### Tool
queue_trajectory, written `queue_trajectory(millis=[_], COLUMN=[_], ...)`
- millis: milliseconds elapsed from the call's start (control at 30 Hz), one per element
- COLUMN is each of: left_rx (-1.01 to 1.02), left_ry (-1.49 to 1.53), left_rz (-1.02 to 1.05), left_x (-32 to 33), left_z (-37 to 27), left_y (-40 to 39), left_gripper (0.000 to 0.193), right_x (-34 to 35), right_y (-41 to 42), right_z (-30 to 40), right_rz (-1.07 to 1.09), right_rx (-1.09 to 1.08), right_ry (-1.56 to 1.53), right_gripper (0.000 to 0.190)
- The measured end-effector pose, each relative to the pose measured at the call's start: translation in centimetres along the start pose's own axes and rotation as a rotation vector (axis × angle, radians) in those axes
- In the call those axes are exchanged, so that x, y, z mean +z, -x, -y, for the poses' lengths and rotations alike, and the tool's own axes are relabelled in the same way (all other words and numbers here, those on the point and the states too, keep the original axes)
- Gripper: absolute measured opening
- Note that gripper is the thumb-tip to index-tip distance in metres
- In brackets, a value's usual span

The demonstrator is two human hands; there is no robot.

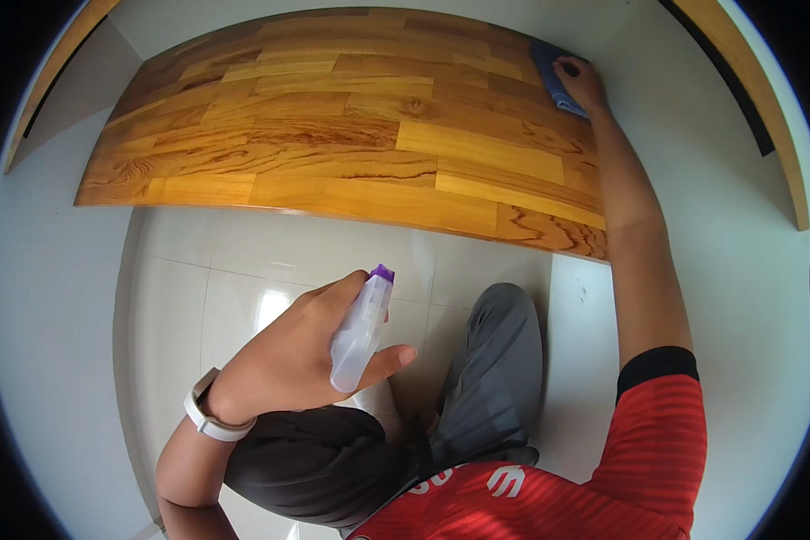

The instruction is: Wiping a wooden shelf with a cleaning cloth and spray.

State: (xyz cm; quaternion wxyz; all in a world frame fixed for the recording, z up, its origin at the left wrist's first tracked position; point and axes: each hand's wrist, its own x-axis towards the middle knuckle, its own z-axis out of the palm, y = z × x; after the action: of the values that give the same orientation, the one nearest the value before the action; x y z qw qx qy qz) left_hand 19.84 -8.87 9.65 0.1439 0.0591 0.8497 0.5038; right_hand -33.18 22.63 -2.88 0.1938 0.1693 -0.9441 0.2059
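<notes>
My left hand (297, 337) grips a spray bottle by its neck, in front of the desk edge and above my lap. The bottle's spray head (361, 331) is whitish and translucent with a purple nozzle tip; part of the white bottle body (381, 408) shows below the hand. Far off at the back right corner of the wooden desktop (351, 128), my right hand (584, 84) is on a folded blue cloth (547, 74). The fingers curl over the cloth, and the hand covers part of it.
A pale wall (702, 202) stands close along my right arm, and another wall (54, 270) bounds the left side. Wood-edged panels (776, 135) show at both upper sides. My legs (499, 364) are below the desk's front edge, over a tiled floor (243, 270).
</notes>
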Motion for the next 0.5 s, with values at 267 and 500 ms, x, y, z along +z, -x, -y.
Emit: queue_trajectory(millis=[267,500], left_rx=[-0.047,0.042], left_ry=[0.029,0.086], left_rz=[0.024,-0.033], left_x=[0.4,1.7], left_z=[-1.5,-2.2], left_y=[-1.2,-2.8], left_gripper=[0.055,0.072], right_x=[0.8,1.8], right_y=[-2.1,-2.3], right_z=[-0.3,5.8], right_rz=[0.026,0.041], right_rx=[0.227,0.246], right_ry=[-0.001,0.02], right_gripper=[0.048,0.057])
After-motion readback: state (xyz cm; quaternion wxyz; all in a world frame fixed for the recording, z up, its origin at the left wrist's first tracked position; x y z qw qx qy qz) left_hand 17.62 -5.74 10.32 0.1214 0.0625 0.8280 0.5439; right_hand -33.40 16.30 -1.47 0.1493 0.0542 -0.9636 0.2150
